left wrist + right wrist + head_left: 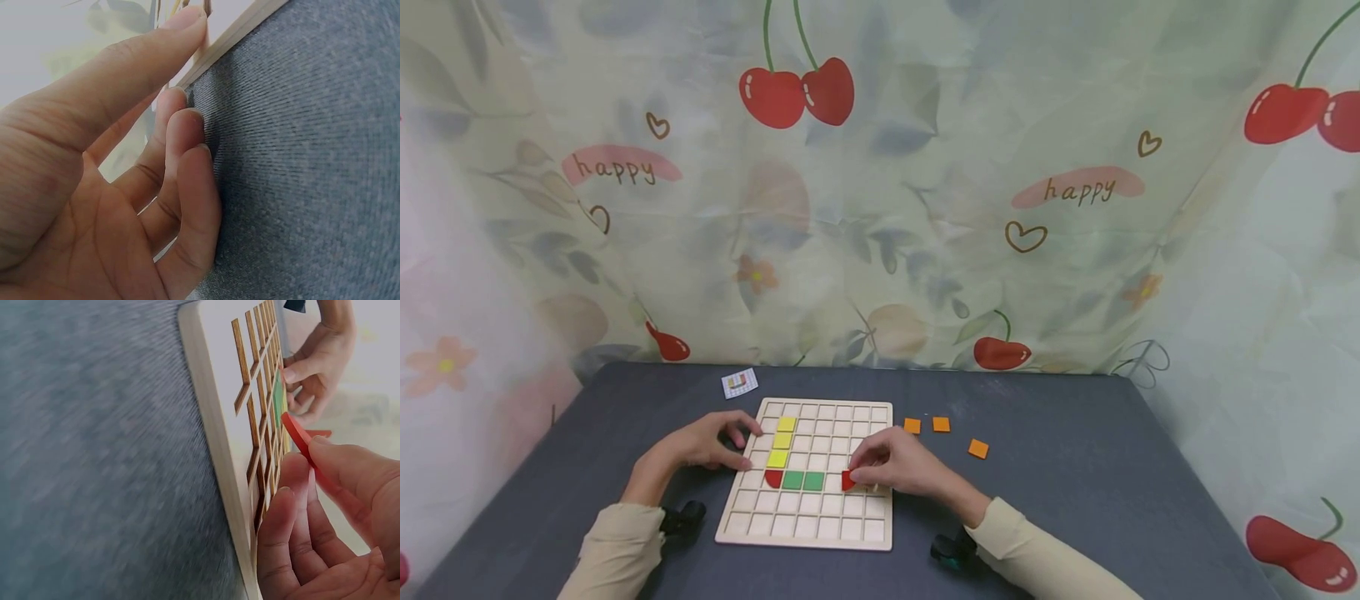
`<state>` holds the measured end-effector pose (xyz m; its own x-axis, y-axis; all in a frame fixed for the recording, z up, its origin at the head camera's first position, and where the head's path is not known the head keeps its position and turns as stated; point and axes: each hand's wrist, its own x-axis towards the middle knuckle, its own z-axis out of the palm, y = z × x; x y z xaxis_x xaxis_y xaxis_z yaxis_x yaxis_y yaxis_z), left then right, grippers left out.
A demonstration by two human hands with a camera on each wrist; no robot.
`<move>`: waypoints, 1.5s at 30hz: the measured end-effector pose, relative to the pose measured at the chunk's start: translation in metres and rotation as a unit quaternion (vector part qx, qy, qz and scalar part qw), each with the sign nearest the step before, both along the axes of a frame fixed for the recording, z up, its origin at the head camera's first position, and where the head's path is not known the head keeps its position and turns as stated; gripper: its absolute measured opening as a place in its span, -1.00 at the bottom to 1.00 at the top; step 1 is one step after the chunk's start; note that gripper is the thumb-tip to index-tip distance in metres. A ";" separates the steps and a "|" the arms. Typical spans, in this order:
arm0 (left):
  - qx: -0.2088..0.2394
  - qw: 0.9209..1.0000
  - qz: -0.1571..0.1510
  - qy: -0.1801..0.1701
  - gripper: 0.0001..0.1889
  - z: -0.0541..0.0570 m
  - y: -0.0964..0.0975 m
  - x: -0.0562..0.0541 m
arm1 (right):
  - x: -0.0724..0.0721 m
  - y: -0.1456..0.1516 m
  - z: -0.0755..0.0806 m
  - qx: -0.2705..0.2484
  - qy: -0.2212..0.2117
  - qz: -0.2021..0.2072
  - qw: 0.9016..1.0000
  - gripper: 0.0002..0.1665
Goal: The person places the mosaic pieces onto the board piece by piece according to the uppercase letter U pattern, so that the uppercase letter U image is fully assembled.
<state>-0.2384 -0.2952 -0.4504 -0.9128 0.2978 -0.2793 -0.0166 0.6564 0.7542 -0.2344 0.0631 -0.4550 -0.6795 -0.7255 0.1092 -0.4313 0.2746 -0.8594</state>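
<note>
Six tiles (778, 459) are placed on board (806, 527), three orange tiles (941, 425) remain outside, right hand (901, 460) pinches red tile (847, 481), relaxed left hand (703, 440) touches board

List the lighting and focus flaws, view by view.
Head view: fairly even light, the board small but readable; left wrist view: pale, washed-out background behind the left hand, a dark shadow beside it on the cloth; right wrist view: hazy, overbright background beyond the right hand, cloth slightly soft.
</note>
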 end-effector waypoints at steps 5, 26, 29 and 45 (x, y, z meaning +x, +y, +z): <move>-0.001 1.000 -0.002 0.000 -0.52 0.001 0.000 0.000 | -0.001 -0.011 -0.001 0.008 0.009 -0.009 1.000 -0.96; 0.009 1.000 -0.013 0.003 -0.52 -0.001 -0.002 0.000 | -0.001 -0.024 -0.003 0.065 0.021 -0.014 0.998 -0.96; 0.008 1.000 -0.014 0.003 -0.52 0.000 -0.001 0.001 | -0.001 -0.024 -0.003 0.066 0.027 -0.010 0.997 -0.96; 0.004 1.000 -0.004 0.002 -0.52 -0.002 -0.001 0.000 | -0.001 -0.026 0.001 0.086 0.037 0.000 0.996 -0.93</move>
